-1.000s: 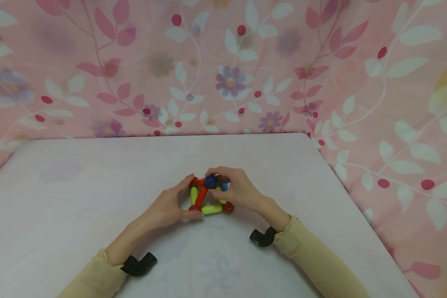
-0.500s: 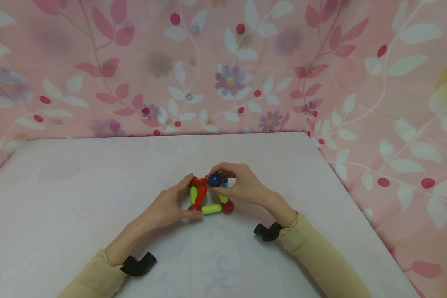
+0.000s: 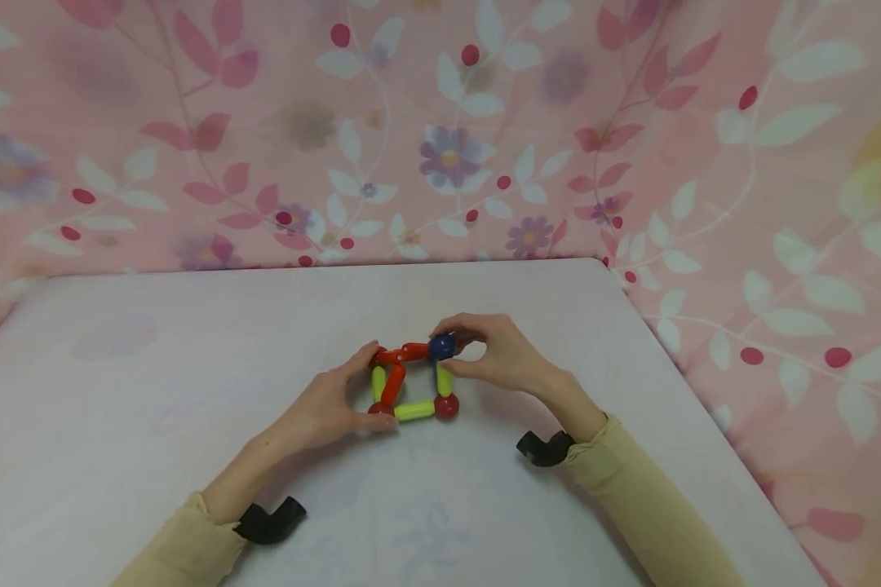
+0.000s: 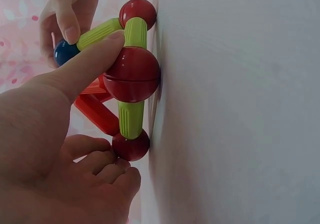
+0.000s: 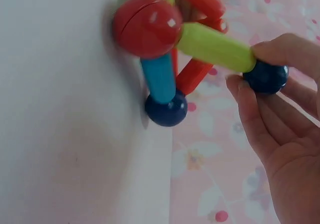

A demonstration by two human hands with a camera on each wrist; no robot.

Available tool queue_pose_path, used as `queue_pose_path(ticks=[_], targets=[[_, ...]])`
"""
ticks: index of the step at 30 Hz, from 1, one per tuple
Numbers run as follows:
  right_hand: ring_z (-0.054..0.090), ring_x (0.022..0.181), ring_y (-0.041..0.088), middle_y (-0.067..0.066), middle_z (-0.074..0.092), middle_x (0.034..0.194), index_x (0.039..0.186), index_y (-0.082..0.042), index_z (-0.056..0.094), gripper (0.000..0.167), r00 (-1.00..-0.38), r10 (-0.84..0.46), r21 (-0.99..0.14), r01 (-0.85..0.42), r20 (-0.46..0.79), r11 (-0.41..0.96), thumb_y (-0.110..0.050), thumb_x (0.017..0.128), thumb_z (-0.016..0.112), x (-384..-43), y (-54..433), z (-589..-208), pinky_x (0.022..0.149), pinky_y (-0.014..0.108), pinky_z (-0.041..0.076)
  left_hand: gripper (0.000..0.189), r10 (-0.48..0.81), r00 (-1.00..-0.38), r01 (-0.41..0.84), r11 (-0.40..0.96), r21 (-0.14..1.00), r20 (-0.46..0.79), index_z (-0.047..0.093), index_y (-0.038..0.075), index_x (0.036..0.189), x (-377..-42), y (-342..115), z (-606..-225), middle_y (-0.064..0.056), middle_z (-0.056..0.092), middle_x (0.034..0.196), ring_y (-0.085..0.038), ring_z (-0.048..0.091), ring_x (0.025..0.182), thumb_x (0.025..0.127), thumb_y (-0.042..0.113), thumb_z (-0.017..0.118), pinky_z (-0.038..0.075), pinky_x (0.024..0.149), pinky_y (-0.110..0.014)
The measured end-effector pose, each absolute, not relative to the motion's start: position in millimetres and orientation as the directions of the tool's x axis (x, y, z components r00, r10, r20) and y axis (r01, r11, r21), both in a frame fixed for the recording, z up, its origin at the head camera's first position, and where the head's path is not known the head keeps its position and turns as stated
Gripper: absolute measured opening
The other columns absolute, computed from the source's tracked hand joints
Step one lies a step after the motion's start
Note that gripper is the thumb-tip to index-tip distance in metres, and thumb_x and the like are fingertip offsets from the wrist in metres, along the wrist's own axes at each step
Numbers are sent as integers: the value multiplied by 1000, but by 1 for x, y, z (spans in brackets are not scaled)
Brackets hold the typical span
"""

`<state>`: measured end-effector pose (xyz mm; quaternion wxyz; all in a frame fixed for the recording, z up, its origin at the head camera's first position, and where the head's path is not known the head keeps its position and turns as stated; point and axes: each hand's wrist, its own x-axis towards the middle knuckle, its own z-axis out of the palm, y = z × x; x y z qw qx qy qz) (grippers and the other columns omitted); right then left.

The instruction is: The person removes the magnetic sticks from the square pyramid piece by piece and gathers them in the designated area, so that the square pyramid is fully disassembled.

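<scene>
- Right hand [image 3: 510, 355] pinches a dark blue ball [image 5: 267, 77] between thumb and fingers, at the end of a yellow-green stick [image 5: 215, 46]
- Left hand [image 3: 330, 403] grasps the ball-and-stick frame [image 3: 414, 410], thumb on a red ball [image 4: 132, 76], fingers against another
- Ball-and-stick frame sits just below the centre of the head view, on a white tabletop [image 3: 191, 367]

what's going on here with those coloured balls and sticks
A person is handling a ball-and-rod frame on a white table with both hands. The left hand grips its left side, thumb at the near red ball, fingers at the far red ball. The right hand pinches a blue ball at the raised end of a yellow-green rod, clear of the table.
</scene>
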<state>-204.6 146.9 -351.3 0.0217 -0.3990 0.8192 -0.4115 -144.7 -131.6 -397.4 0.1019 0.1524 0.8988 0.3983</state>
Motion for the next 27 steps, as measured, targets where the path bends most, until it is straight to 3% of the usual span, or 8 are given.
queue_pose_path(ticks=[7,13,27], targets=[[72,92,15,6,72,113,123,-8,66,39,-710,-648,-737,-589,275,332,-5,85,77,-207,151,-358,90,41,59,107,364,-930,202,637,744,-59,27,16,159,-146,-132,-398,-9,35,161,-33,32,148,75,48,85,36,112,-62],[73,94,16,6,73,113,122,-8,68,40,-727,-619,-743,-583,297,328,-8,85,80,-208,151,-365,90,34,58,107,364,-929,196,631,751,-64,27,15,159,-145,-132,-397,-8,34,162,-33,31,149,75,47,85,35,112,-61],[73,91,11,3,74,106,117,-10,68,38,-707,-583,-705,-644,400,296,-8,82,83,-209,147,-371,87,27,58,107,363,-930,199,636,745,-61,27,15,159,-145,-133,-397,-8,34,162,-33,31,149,75,48,85,36,112,-61]])
